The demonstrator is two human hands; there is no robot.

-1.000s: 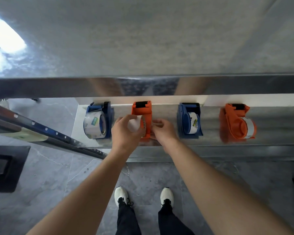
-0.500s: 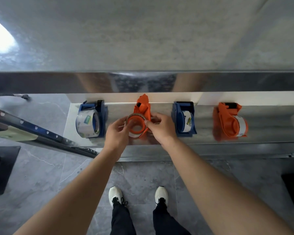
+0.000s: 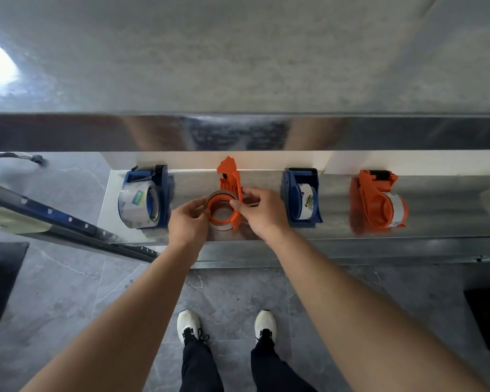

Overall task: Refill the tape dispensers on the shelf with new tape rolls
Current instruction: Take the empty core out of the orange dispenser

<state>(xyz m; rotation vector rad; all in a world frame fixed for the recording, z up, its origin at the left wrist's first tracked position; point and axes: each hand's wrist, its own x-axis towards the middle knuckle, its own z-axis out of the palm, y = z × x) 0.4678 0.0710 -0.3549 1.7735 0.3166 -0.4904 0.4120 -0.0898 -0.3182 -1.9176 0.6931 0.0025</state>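
on shelf (image 3: 334, 219) | left hand (image 3: 188, 224) fingers pinch tape roll (image 3: 219, 193) | right hand (image 3: 262, 213) fingers grip orange dispenser (image 3: 229, 179) | blue dispenser (image 3: 301, 198) just beside

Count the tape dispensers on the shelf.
4. Blue dispenser at the left end; orange dispenser between the left hand and right hand; second blue dispenser just right of them; second orange dispenser farthest right. More may sit out of frame.

readable text: none | left roll label (image 3: 137, 198): print apparently too blurred

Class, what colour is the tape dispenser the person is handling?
Orange; the dispenser shows best in the head view.
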